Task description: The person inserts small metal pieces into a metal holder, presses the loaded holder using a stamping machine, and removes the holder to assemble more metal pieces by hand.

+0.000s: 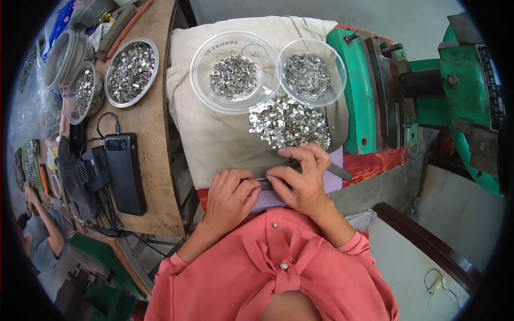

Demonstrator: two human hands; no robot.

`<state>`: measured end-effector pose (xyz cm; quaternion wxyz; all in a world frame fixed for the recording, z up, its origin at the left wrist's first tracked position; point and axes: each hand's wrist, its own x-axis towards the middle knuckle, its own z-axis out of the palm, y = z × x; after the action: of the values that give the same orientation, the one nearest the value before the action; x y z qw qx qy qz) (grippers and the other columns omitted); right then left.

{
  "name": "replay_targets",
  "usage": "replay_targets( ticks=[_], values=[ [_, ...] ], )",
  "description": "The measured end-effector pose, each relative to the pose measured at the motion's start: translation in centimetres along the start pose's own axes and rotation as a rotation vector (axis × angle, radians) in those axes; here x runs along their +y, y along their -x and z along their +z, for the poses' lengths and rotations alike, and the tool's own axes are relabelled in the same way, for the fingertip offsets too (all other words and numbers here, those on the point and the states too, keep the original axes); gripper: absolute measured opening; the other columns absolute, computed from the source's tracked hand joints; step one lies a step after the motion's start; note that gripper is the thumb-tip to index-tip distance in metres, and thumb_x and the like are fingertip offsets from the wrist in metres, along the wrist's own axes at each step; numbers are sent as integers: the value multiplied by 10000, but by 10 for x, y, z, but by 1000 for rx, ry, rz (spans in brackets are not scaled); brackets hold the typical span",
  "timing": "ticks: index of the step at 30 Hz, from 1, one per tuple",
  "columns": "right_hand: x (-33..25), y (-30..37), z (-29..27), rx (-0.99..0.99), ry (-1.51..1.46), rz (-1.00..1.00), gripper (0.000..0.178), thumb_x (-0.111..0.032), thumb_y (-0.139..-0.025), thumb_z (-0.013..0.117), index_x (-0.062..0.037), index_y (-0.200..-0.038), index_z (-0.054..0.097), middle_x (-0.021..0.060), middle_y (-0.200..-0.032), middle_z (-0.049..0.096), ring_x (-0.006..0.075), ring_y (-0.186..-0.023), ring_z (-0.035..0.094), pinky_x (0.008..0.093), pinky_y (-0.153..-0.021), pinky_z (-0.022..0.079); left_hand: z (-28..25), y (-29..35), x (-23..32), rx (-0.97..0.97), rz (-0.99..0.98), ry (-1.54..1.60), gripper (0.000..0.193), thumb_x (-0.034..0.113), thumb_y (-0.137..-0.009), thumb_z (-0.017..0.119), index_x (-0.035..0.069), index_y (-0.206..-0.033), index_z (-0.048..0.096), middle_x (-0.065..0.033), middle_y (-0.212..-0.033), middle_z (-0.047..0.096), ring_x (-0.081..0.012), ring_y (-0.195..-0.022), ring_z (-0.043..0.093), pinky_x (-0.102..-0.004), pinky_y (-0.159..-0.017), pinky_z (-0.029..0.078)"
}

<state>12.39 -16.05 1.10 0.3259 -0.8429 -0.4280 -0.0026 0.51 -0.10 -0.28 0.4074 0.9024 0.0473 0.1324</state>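
Observation:
My left hand (231, 199) and my right hand (304, 184) meet close to my body, fingers curled and tips pinched. Between them a short dark piece (265, 184) shows, mostly covered by the fingers, so its kind is unclear. A flat dark strip (339, 172) sticks out to the right of my right hand; whether it joins that piece is hidden. Just beyond my right fingers lies a heap of small shiny metal pieces (292, 122) on the beige cloth (187, 128). Behind the heap stand a larger clear plastic tub (201, 88) and a smaller clear tub (338, 85), both holding small metal parts.
At right is a green machine (353, 91) with bolts. On the wooden table (152, 160) at left are a black power bank (126, 176) with cables and a round dish (155, 56) of metal pieces. Another person (45, 235) is at far left.

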Motion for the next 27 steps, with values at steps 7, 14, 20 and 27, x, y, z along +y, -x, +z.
replay_targets(
  ticks=[7,14,20,27],
  values=[
    [-3,21,0,-71,0,17,200,-156,-686,841,-191,-870,771,20,-1136,645,308,-1137,451,417,-991,339,-1,2,0,-27,-9,9,162,73,-777,742,67,-900,638,-55,-964,607,-256,-858,584,-384,-730,425],
    [17,2,-2,62,62,59,180,-179,-713,821,-210,-883,772,-21,-1132,640,306,-1163,453,423,-975,317,-3,4,-1,-34,-23,44,241,84,-763,766,67,-959,627,-68,-993,606,-275,-889,585,-395,-758,434],
    [15,-12,0,-37,75,11,153,-176,-717,820,-191,-857,758,-13,-1145,632,298,-1179,457,427,-987,300,-1,4,1,-30,-37,35,277,89,-741,792,62,-969,638,-84,-1009,608,-288,-893,584,-400,-765,439],
    [12,-14,5,0,117,42,134,-151,-723,813,-169,-832,735,-11,-1121,648,289,-1166,474,427,-974,308,6,-4,6,-45,2,-24,237,92,-738,792,87,-938,667,-53,-981,616,-265,-848,577,-391,-731,419]
  ],
)
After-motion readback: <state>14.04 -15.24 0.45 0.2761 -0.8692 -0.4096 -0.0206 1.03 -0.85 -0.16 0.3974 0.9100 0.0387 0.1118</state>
